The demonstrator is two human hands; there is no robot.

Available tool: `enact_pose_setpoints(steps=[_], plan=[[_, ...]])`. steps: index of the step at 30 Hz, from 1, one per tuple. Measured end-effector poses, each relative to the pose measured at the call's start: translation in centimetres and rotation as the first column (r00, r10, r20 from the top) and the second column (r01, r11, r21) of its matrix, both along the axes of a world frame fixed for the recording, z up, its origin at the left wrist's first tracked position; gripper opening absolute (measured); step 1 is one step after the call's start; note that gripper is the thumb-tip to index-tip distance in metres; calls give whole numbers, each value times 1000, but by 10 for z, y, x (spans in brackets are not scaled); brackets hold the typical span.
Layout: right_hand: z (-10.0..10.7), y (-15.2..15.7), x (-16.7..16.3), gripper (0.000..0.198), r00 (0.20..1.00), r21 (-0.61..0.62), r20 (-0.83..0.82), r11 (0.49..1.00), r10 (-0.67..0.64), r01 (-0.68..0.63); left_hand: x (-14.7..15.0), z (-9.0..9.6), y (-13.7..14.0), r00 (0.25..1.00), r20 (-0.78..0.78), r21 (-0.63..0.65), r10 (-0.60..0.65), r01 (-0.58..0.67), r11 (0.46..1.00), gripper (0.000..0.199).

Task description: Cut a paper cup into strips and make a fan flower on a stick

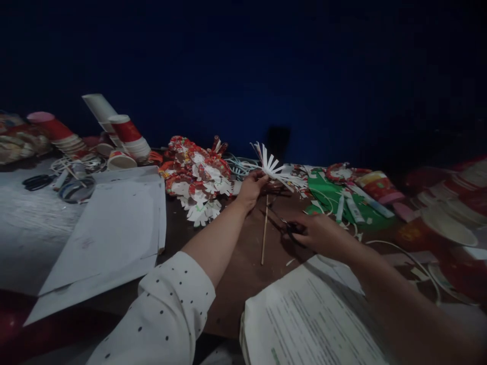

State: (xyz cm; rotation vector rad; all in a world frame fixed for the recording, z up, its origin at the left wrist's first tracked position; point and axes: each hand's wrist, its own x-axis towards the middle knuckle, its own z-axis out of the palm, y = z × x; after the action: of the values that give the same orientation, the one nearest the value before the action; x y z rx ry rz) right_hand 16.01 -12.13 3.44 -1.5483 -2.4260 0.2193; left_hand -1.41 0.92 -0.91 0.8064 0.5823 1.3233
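My left hand (251, 190) is closed on a paper cup cut into strips (271, 165), whose white strips fan outward above the table. My right hand (312, 232) grips a pair of scissors (291, 230) by dark handles, with the blades pointing toward the left hand and apart from the cup. Between the hands a thin wooden stick (264, 233) shows below the cup; whether it touches the cup I cannot tell. Left of my left hand lies a heap of red and white cut paper pieces (200, 175).
White sheets (110, 223) cover the left side. Behind them lean stacked paper cups (131, 137), near a roll of tape (77, 190) and other scissors (38, 181). Glue tubes (353, 207) rest on green paper (323, 190) at right. A printed package (308, 314) lies in front.
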Motion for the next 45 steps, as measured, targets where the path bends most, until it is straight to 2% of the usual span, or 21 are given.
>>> enact_pose_setpoints(steps=[3,6,9,11,12,14,15,16,17,18,19,21,22,24,27,30,34,39,45], plan=[[3,1,8,38,995,-87,94,996,39,-31,-2,6,-2,997,73,-15,-35,36,999,22],[9,-1,13,45,974,-15,227,1000,1,3,-2,12,-7,987,112,-18,-114,117,993,21],[15,-5,11,48,963,-31,239,992,128,-125,-1,14,-11,975,134,-5,-175,177,984,21],[16,-5,7,51,968,-65,117,975,220,-214,-1,14,-11,975,141,-9,-173,176,984,20],[16,-3,4,48,979,-62,24,978,202,-201,0,13,-11,975,145,-12,-167,170,985,20],[12,4,-6,35,976,-59,-213,997,45,-59,0,13,-11,973,157,-3,-169,171,985,18],[10,10,-12,29,932,-87,-354,995,-75,47,0,12,-11,970,162,9,-182,183,983,18],[8,17,-20,29,855,-180,-488,978,-178,101,1,12,-11,966,164,23,-202,201,979,18],[6,25,-27,32,727,-288,-619,947,-296,141,1,12,-12,961,164,36,-223,220,975,19],[4,34,-35,34,564,-406,-714,901,-415,150,1,13,-12,957,161,45,-240,236,971,20],[4,42,-42,32,379,-472,-789,872,-483,129,1,13,-13,956,157,47,-249,245,968,22],[3,59,-54,25,55,-505,-862,863,-505,-1,1,13,-14,958,150,34,-243,240,970,27],[2,66,-58,24,-60,-487,-870,872,-489,-47,1,13,-14,961,148,21,-232,231,973,29],[-1,79,-65,25,-209,-460,-859,884,-467,-85,0,13,-14,964,141,-3,-227,230,973,32],[-10,90,-69,27,-334,-439,-837,896,-434,-65,-1,11,-11,965,112,-8,-237,239,971,36],[-21,96,-68,26,-367,-403,-844,914,-391,-47,1,7,-8,977,56,-16,-206,207,978,37],[-31,99,-64,23,-354,-402,-856,916,-377,-6,5,3,-7,980,9,-60,-200,200,978,35],[-41,101,-63,21,-273,-420,-872,907,-406,-5,6,2,-8,989,70,-112,-133,141,984,30],[-36,95,-66,18,-299,-389,-875,921,-380,-32,5,0,-6,993,105,-204,-49,69,977,21]])
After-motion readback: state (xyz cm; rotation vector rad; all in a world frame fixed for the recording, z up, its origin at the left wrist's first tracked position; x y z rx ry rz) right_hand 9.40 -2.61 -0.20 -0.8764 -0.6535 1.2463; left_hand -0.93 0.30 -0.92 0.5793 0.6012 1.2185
